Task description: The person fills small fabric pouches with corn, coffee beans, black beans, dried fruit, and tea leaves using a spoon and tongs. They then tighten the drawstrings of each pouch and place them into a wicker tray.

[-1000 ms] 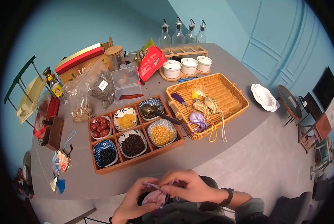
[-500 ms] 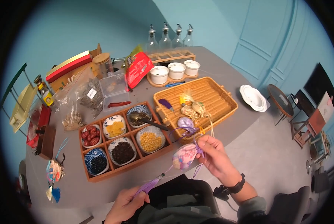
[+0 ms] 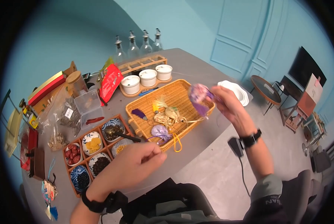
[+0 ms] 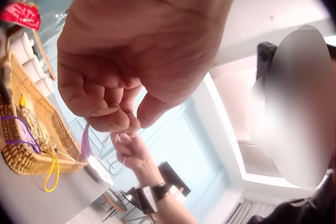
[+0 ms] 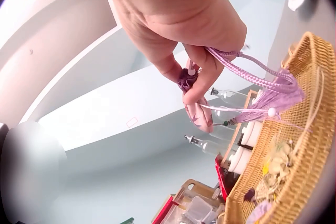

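My right hand [image 3: 228, 106] pinches a small pink-and-purple sachet [image 3: 197, 92] by its gathered neck, above the right end of the wicker basket [image 3: 142, 100]. A lilac braided cord [image 5: 247, 74] loops off the sachet, and its lilac tassel [image 5: 270, 100] dangles free. My left hand [image 3: 127, 164] hovers by the near corner of the basket, fingers loosely curled with nothing in them. Inside the basket lie a lilac sachet [image 3: 160, 131], several cream-coloured sachets [image 3: 171, 112] and a dark purple tassel [image 3: 139, 114]. A yellow cord [image 3: 178, 143] hangs over the near rim.
A divided wooden tray [image 3: 74, 188] with bowls of dried ingredients stands left of the basket, partly behind my left hand. White lidded pots [image 3: 148, 78] and glass bottles [image 3: 133, 48] stand behind it. White dishes [image 3: 234, 89] sit near the table's right edge.
My left hand has let go of the lilac tassel and moved up toward the basket. The right hand has carried the sachet up and right, over the basket. The head view has turned right.
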Tool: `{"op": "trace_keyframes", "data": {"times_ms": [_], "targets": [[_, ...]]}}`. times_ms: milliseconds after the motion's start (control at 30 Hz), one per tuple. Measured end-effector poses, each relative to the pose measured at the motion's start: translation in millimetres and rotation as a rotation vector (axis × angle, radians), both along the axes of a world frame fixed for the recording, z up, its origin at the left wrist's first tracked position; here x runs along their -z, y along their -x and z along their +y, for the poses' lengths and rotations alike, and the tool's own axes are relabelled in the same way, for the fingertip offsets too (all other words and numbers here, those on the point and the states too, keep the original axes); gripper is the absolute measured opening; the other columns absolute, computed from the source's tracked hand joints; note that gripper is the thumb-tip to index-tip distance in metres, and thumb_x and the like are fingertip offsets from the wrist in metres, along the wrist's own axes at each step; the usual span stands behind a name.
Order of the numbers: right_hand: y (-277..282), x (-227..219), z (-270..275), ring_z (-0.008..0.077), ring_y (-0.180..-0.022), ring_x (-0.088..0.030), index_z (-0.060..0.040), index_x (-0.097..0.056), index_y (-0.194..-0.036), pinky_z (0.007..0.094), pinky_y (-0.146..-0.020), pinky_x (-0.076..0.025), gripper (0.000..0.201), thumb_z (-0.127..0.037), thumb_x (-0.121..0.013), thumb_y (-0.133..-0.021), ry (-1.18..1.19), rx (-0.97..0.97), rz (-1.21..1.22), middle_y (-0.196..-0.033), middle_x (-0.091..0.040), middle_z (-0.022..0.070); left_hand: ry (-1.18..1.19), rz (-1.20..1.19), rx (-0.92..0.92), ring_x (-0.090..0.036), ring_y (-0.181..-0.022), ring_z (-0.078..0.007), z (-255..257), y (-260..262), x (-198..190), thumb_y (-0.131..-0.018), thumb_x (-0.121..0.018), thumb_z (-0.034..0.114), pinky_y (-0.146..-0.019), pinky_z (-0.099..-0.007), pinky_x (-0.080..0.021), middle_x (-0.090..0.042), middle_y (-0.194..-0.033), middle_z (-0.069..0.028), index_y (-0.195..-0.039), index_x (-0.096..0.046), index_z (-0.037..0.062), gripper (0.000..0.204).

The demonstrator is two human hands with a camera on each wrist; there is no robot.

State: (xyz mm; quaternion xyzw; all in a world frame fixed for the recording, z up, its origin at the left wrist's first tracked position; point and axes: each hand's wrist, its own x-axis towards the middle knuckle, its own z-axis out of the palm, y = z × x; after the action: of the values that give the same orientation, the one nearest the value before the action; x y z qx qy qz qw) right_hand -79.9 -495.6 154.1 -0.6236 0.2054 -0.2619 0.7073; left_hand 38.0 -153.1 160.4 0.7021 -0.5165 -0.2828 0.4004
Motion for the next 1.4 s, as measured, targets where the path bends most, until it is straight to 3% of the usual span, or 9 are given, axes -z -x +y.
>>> {"op": "trace_keyframes", "data": {"times_ms": [200,467,667,800,867,933,1067,1233,1400], "targets": [[-67,-37,-10,0.0063,-0.083,-0.073,-0.0007,-0.059,-0.118,0.0175,-0.042,-0.025,0.021,-0.012,-0.061,-0.101,0.012,-0.039,-0.062,-0.105,-0.071,0.0112,0.071,0.638,-0.147,-0.072,-0.09,-0.0213,-109,-34,-15,-0.107,-0.051,0.043,-0.076,-0.032,-0.06,-0.07,-0.108,-0.0172,-0.144,-0.043,0.0081,0.051],[-93,30,-24,0.01,-0.087,-0.074,-0.003,-0.058,-0.116,0.0163,-0.04,-0.03,0.019,-0.008,-0.064,-0.099,-0.074,-0.152,0.12,-0.105,-0.069,0.0083,0.255,0.924,-0.217,-0.056,-0.126,-0.0339,-224,-128,29,-0.102,-0.055,0.051,-0.102,-0.0412,-0.053,-0.041,-0.151,-0.0232,-0.155,-0.033,0.007,0.072],[-82,65,-54,0.0055,-0.069,-0.062,-0.0041,-0.062,-0.113,0.0161,-0.046,-0.036,0.014,-0.007,-0.059,-0.099,-0.052,-0.151,0.368,-0.098,-0.068,0.0057,0.031,0.948,-0.366,-0.056,-0.124,-0.0316,-251,-131,81,-0.102,-0.059,0.041,-0.107,-0.0423,-0.05,-0.047,-0.141,-0.0194,-0.144,-0.047,0.006,0.056],[-79,64,-56,0.0025,-0.071,-0.053,-0.0042,-0.068,-0.117,0.0176,-0.058,-0.043,0.021,-0.008,-0.055,-0.101,0.378,-0.238,0.556,-0.094,-0.067,0.0004,-0.103,0.6,-0.285,-0.056,-0.125,-0.0275,-256,-127,87,-0.103,-0.055,0.045,-0.102,-0.04,-0.052,-0.053,-0.136,-0.0185,-0.144,-0.048,0.0073,0.056],[-76,48,-52,0.002,-0.07,-0.05,-0.0059,-0.068,-0.121,0.018,-0.06,-0.043,0.023,-0.009,-0.055,-0.102,0.377,-0.375,0.47,-0.096,-0.068,-0.0008,-0.164,0.394,-0.29,-0.056,-0.124,-0.0266,-256,-124,77,-0.104,-0.05,0.048,-0.1,-0.0389,-0.052,-0.056,-0.133,-0.0177,-0.144,-0.049,0.007,0.057],[-86,40,-55,0.002,-0.07,-0.049,-0.0063,-0.068,-0.121,0.0178,-0.061,-0.043,0.023,-0.009,-0.056,-0.102,0.369,-0.35,0.398,-0.095,-0.067,-0.0016,-0.245,0.538,-0.256,-0.066,-0.109,-0.0252,-257,-125,66,-0.104,-0.045,0.058,-0.079,-0.0315,-0.059,-0.059,-0.131,-0.0188,-0.146,-0.046,0.0068,0.066],[-97,23,-52,0.0017,-0.069,-0.047,-0.0073,-0.068,-0.122,0.017,-0.057,-0.04,0.021,-0.012,-0.058,-0.103,0.301,-0.308,0.155,-0.09,-0.064,-0.0042,-0.224,0.683,-0.272,-0.07,-0.102,-0.0262,-250,-130,54,-0.104,-0.037,0.064,-0.071,-0.032,-0.06,-0.06,-0.131,-0.0204,-0.146,-0.045,0.0054,0.073],[-92,26,-60,0.0015,-0.069,-0.046,-0.0076,-0.067,-0.121,0.0151,-0.056,-0.037,0.02,-0.013,-0.058,-0.104,0.281,-0.412,0.171,-0.09,-0.062,-0.0053,0.25,0.999,-0.162,-0.06,-0.122,-0.0252,-251,-141,68,-0.106,-0.044,0.048,-0.099,-0.0402,-0.054,-0.06,-0.135,-0.0145,-0.145,-0.049,0.0078,0.056],[-75,38,-55,0.0012,-0.067,-0.045,-0.007,-0.067,-0.12,0.0159,-0.058,-0.039,0.019,-0.014,-0.058,-0.105,0.511,-0.33,0.337,-0.088,-0.061,-0.0057,0.224,0.833,-0.286,-0.055,-0.122,-0.0217,-258,-154,72,-0.104,-0.052,0.034,-0.105,-0.0395,-0.048,-0.06,-0.127,-0.009,-0.141,-0.052,0.0089,0.046]]}}
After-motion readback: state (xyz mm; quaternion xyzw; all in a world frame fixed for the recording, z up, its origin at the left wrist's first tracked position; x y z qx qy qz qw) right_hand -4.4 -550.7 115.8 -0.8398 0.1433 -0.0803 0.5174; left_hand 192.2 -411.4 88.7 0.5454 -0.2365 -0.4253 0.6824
